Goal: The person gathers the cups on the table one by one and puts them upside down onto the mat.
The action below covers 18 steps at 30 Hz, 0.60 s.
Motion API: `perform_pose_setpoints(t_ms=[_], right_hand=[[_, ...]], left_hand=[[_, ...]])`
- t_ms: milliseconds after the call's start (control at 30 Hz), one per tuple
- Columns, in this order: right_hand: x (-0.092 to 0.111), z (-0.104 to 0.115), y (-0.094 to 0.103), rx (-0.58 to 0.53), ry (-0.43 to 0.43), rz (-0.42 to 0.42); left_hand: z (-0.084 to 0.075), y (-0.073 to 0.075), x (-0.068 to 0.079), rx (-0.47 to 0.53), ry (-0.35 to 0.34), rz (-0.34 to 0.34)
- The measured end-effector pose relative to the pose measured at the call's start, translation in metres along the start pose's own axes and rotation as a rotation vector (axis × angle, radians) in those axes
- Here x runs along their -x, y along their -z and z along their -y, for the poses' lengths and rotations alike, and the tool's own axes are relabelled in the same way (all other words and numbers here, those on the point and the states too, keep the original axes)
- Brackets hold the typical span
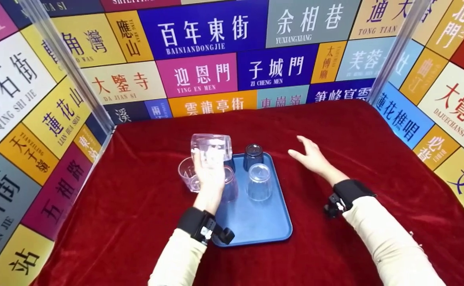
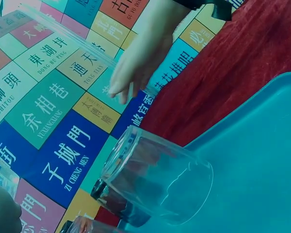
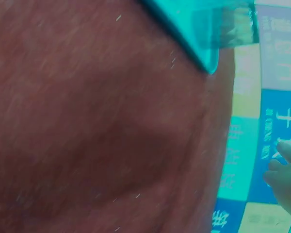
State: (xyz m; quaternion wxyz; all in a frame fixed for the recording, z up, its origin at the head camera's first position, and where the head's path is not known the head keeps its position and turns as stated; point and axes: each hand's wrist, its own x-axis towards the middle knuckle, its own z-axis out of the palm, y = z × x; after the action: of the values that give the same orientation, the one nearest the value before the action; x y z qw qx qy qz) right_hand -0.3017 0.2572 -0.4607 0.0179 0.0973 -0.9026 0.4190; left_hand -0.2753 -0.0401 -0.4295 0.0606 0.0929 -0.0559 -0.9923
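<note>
My left hand (image 1: 211,176) grips a clear glass (image 1: 218,142), tipped onto its side above the tray's back left corner. In the left wrist view only a bit of that hand (image 2: 2,211) shows at the lower left edge. My right hand (image 1: 313,158) is in the air right of the tray, thumb and fingers apart, holding nothing. On the blue tray (image 1: 255,226) a clear glass (image 1: 259,184) and a dark glass (image 1: 253,157) stand upside down. A pinkish glass (image 1: 230,188) is partly hidden behind the left hand. Another clear glass (image 1: 187,174) is beside the tray's left edge.
Dark red cloth (image 1: 136,206) covers the table around the tray. Panels with street names (image 1: 202,31) rise behind and at both sides. Clear posts (image 1: 395,51) stand at the back corners. A further dark glass by the held one is mostly hidden.
</note>
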Motion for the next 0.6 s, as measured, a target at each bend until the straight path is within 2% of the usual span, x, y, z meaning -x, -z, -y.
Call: perform_pose_setpoints(t_ms=[100,233,367,467,533,600], right_hand=[[-0.006,0.021,-0.005,0.009,0.067,-0.006],[-0.014,0.068,-0.014,0.063,0.200,0.018],[-0.019,0.126,-0.025,0.137,0.361,0.122],[-0.023,0.160,-0.033,0.223,0.465,0.216],[-0.028,0.175,-0.039,0.308,0.494,0.273],[-0.032,0.185,-0.044,0.397,0.472,0.331]], left_hand=[[0.003,-0.001,0.000,-0.006,0.010,-0.011],[0.006,-0.002,0.001,0.008,0.017,-0.007],[0.012,-0.002,0.003,0.014,0.024,-0.001],[0.019,-0.002,0.003,-0.009,0.016,0.010],[0.023,-0.003,0.004,-0.039,0.008,0.012],[0.027,-0.003,0.005,-0.082,0.000,0.025]])
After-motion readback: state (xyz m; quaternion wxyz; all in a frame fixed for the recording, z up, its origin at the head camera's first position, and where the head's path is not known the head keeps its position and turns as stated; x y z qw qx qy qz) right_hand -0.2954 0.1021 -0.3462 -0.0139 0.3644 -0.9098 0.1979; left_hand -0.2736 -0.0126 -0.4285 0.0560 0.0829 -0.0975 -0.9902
